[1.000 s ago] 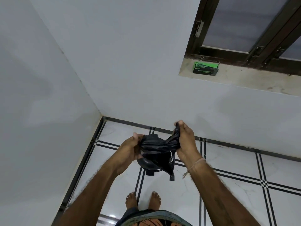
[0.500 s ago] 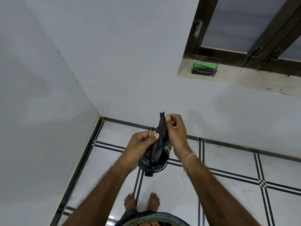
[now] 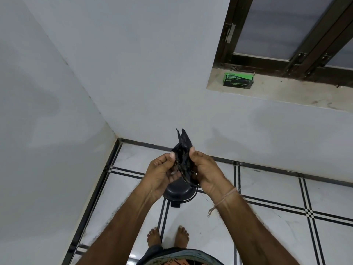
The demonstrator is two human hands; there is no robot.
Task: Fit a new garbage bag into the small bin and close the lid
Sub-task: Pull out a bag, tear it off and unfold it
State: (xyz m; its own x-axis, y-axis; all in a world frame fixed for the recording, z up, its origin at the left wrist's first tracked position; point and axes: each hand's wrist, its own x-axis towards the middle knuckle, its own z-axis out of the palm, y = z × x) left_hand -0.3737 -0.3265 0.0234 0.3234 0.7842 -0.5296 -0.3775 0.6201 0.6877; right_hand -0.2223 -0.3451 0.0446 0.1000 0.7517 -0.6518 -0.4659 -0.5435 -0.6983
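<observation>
Now left hand (image 3: 160, 175) and right hand (image 3: 207, 172) pinch the crumpled garbage bag (image 3: 183, 148) over the small bin (image 3: 178, 192); rub its seemingly stuck layers apart.

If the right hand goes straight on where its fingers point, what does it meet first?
The right hand pinches the black garbage bag, so it meets that first, then probably the left hand just behind. Depth between them is unclear.
</observation>
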